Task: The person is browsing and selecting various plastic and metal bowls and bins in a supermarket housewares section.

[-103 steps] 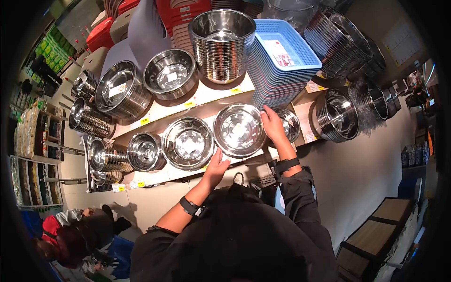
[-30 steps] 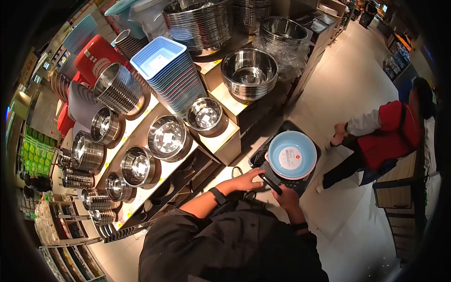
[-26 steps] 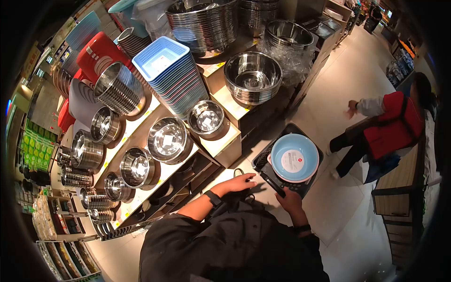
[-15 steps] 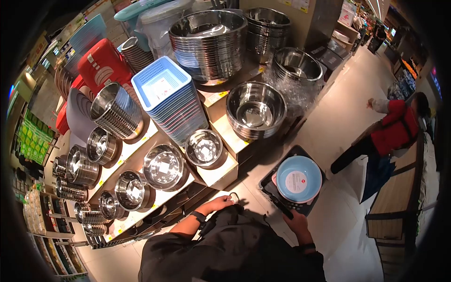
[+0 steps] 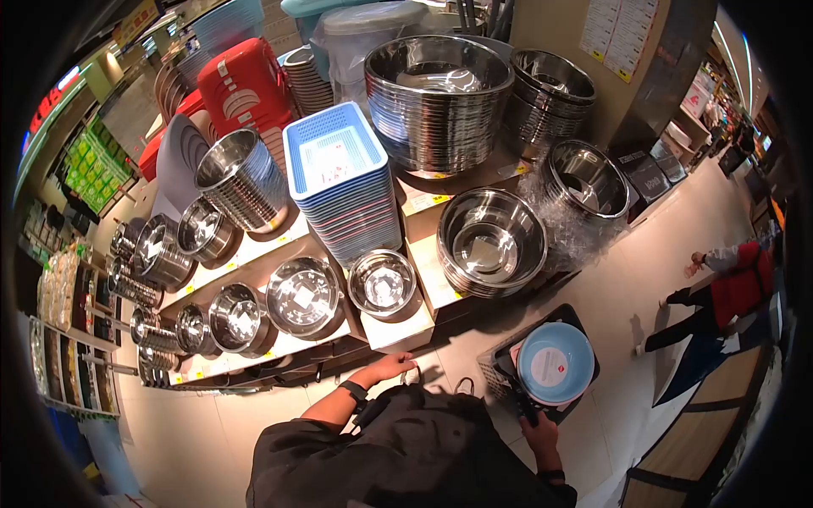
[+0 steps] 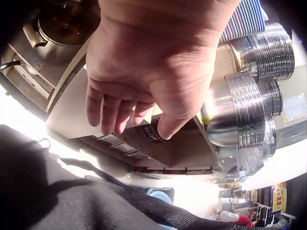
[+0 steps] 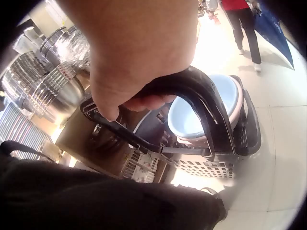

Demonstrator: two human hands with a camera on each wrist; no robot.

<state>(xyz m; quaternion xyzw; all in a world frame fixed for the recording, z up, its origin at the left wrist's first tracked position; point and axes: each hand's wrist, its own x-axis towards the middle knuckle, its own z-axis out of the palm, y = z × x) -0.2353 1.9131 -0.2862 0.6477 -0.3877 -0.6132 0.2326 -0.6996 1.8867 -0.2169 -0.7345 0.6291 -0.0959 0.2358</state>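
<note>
My right hand point(image 5: 540, 433) grips the black handle point(image 7: 211, 103) of a dark shopping basket point(image 7: 204, 167), fingers wrapped round it in the right wrist view. Inside the basket sits a round light blue basin point(image 5: 576, 351) with a white label, a pink one showing under its rim. My left hand point(image 5: 391, 367) holds nothing and hangs in front of the display, near its lower corner. Its fingers are loosely bent in the left wrist view, palm point(image 6: 144, 72) showing. Closest to it on the shelf are a small steel bowl point(image 5: 382, 288) and a wide steel basin point(image 5: 288, 317).
Stacks of steel basins point(image 5: 440, 127) and blue plastic baskets point(image 5: 347, 216) fill the stepped display. A plastic-wrapped steel pot stack point(image 5: 593, 190) stands at its right end. On the right, a person in a red vest point(image 5: 741, 284) walks along the tiled floor point(image 5: 627, 279).
Earlier both hands were at a steel basin on the shelf; later the right gripped the basket handle. The left has since drawn away leftward, and the view has turned back toward the display.
</note>
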